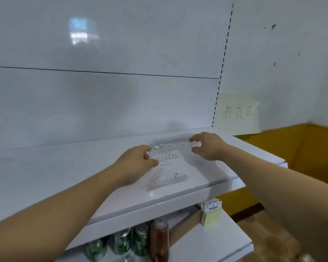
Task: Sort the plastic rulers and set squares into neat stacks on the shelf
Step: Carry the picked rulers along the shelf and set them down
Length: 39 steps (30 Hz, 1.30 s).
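- Head view: clear ruler, transparent plastic, held lengthwise above the white shelf towards its right end, one end in each hand.
- Left hand: fingertips pinched on the ruler's left end, where printed numerals show.
- Right hand: thumb and fingers closed on the ruler's right end.
- Second ruler, numbered strip, lying flat on the shelf just beneath the held one.
- Set squares, clear triangles overlapping in a loose pile, on the shelf near its front edge, just beside the left wrist.
- Lower shelf: green cans in a row, a reddish bottle, a cardboard box, a pale yellow pack.
- Paper sign with handwritten characters, fixed to the wall right of the shelf upright.
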Motion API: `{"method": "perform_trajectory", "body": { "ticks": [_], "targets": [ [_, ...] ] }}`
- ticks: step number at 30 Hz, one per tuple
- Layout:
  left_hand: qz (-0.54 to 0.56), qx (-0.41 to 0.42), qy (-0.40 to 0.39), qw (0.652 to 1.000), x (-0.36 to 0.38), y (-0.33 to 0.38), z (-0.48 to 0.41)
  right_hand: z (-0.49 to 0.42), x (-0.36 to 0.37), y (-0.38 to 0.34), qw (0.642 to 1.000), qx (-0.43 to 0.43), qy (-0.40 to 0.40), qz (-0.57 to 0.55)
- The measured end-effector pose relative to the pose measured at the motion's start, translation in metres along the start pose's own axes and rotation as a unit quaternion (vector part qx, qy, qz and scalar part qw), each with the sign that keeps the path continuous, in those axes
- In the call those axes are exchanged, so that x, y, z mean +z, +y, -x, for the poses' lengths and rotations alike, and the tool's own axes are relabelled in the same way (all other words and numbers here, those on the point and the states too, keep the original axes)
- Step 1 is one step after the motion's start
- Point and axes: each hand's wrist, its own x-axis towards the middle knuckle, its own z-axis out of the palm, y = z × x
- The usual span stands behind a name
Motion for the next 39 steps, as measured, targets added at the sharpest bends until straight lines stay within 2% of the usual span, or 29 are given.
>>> {"method": "perform_trajectory", "body": {
  "ticks": [11,17,21,23,27,33,36,39],
  "targets": [
    [-0.037,-0.062,0.030,0.997,0.008,0.010,0.021,-0.070,0.019,0.007,0.996,-0.069,-0.048,0.006],
    [-0.093,-0.104,0.042,0.989,0.026,0.036,0.046,-0.058,0.023,0.021,0.990,-0.123,-0.061,-0.011],
    [-0.128,-0.113,0.029,0.985,0.030,0.046,0.052,-0.033,0.023,0.031,0.980,-0.197,-0.029,-0.003],
    [-0.131,-0.112,0.016,0.985,0.030,0.049,0.056,-0.021,0.020,0.035,0.974,-0.220,-0.052,-0.004],
    [-0.113,-0.115,0.019,0.987,0.033,0.052,0.066,-0.006,0.017,0.040,0.965,-0.237,-0.114,0.005],
    [-0.116,-0.111,0.059,0.985,0.038,0.049,0.070,0.001,0.017,0.041,0.957,-0.253,-0.141,0.034],
    [-0.131,-0.126,0.039,0.983,0.031,0.045,0.075,0.000,0.009,0.032,0.953,-0.245,-0.163,0.065],
    [-0.174,-0.153,0.028,0.972,0.010,0.030,0.086,-0.002,0.000,0.009,0.954,-0.249,-0.153,0.064]
  ]
}}
